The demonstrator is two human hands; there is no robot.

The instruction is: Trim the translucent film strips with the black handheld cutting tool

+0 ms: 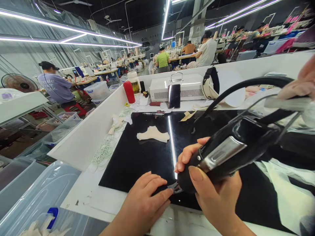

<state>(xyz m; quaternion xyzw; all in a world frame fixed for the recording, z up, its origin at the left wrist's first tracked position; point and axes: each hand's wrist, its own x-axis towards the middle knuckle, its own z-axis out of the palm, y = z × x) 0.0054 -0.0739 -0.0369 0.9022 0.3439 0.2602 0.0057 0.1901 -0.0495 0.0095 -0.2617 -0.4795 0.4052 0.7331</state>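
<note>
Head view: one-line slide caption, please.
Right hand grips a black handheld tool, left hand beside it, over a glossy black board.

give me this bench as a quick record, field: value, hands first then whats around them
right hand: wrapped around a black handheld tool
left hand: palm down, fingertips beside the tool's lower end
under left fingertips: too hidden to tell
work surface: glossy black board, reflecting a light strip
on board: cream piece, lying flat beyond the left hand
behind board: white vented box; dark phone upright in front of it; red cylinder to its left
background: person in green top, seen from behind
</note>
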